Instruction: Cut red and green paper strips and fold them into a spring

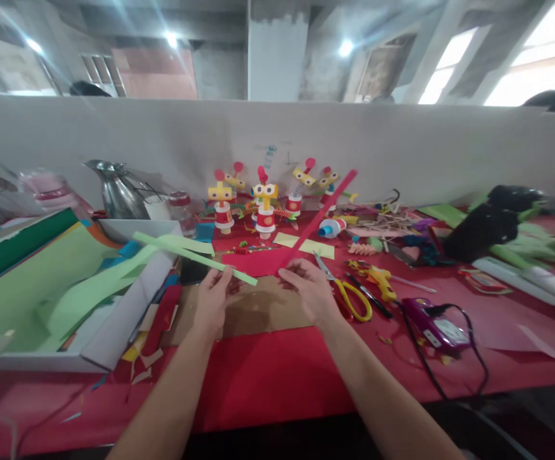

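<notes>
My left hand (214, 295) is closed on a light green paper strip (195, 255), which slants from upper left to lower right. Between the fingers of my right hand (308, 289) is the lower end of a long red paper strip (322, 214) that points up and to the right. The two hands are apart, above a brown cardboard sheet (258, 313). Behind them lie a red paper sheet (253, 260) and a pale yellow paper piece (308, 245). Yellow-handled scissors (354, 300) rest just right of my right hand.
Several paper-cup figures (264, 214) stand at the back by the white partition (186, 131). On the left is a white box (128, 319) of coloured paper, with a metal jug (117, 188) behind it. A yellow glue gun (380, 281) and a purple corded device (437, 324) lie at right.
</notes>
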`<control>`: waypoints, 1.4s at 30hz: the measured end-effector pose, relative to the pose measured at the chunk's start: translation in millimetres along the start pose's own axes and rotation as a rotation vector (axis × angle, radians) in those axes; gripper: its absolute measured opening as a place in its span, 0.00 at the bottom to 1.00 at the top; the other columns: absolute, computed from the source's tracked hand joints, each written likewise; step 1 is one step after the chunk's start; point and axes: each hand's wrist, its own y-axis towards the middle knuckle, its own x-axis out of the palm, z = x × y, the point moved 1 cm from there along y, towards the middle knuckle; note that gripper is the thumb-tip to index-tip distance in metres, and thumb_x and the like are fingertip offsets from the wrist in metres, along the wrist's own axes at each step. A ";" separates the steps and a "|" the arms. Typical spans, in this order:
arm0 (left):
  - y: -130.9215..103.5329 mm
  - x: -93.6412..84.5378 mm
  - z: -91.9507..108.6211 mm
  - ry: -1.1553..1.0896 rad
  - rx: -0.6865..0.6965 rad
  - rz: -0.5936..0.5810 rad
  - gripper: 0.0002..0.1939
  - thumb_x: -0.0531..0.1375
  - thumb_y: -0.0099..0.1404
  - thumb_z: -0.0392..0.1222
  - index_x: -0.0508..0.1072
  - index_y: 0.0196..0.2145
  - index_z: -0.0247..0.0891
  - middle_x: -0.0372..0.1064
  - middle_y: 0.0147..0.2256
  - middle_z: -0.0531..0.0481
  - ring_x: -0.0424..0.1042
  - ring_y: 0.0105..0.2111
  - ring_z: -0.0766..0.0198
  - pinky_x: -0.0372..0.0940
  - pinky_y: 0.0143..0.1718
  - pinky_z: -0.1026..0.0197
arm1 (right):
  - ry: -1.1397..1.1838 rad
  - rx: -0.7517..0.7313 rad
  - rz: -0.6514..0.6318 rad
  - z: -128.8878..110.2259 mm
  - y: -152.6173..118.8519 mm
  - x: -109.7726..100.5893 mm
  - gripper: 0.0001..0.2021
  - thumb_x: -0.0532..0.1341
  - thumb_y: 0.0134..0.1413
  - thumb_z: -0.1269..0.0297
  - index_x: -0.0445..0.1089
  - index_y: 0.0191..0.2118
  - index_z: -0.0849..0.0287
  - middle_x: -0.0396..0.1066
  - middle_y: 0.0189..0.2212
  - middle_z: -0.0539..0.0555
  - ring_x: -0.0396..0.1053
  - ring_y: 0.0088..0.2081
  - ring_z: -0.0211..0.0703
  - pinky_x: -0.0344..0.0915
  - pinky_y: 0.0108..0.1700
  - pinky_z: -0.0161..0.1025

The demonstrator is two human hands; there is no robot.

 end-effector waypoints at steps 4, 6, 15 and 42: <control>-4.3 3.3 -6.8 0.104 -0.055 -0.011 0.16 0.66 0.50 0.49 0.70 0.30 0.36 0.70 0.25 0.54 0.71 0.23 0.67 0.66 0.28 0.63 | 0.071 0.147 -0.011 18.2 -5.5 13.1 0.10 0.70 0.36 0.62 0.69 0.24 0.58 0.70 0.22 0.47 0.66 0.26 0.34 0.61 0.32 0.33; -5.0 5.3 -7.0 0.108 -0.076 -0.015 0.16 0.66 0.49 0.49 0.70 0.30 0.36 0.69 0.24 0.54 0.70 0.22 0.67 0.66 0.27 0.63 | 0.093 0.200 -0.034 26.4 -8.7 13.7 0.10 0.70 0.35 0.63 0.69 0.23 0.58 0.70 0.22 0.46 0.66 0.26 0.34 0.61 0.33 0.34; -7.2 10.0 -8.2 0.111 -0.122 -0.044 0.17 0.67 0.48 0.49 0.71 0.31 0.36 0.70 0.24 0.53 0.70 0.21 0.66 0.64 0.25 0.64 | 0.124 0.324 -0.024 33.7 -10.5 18.2 0.11 0.71 0.31 0.64 0.70 0.23 0.61 0.72 0.22 0.48 0.68 0.26 0.34 0.64 0.34 0.34; -15.0 13.8 -15.1 0.194 -0.240 -0.167 0.14 0.70 0.42 0.37 0.73 0.29 0.35 0.71 0.25 0.52 0.66 0.24 0.70 0.59 0.27 0.66 | 0.049 0.211 0.040 43.5 -7.4 13.0 0.10 0.68 0.35 0.63 0.68 0.24 0.59 0.68 0.18 0.46 0.65 0.22 0.34 0.58 0.28 0.33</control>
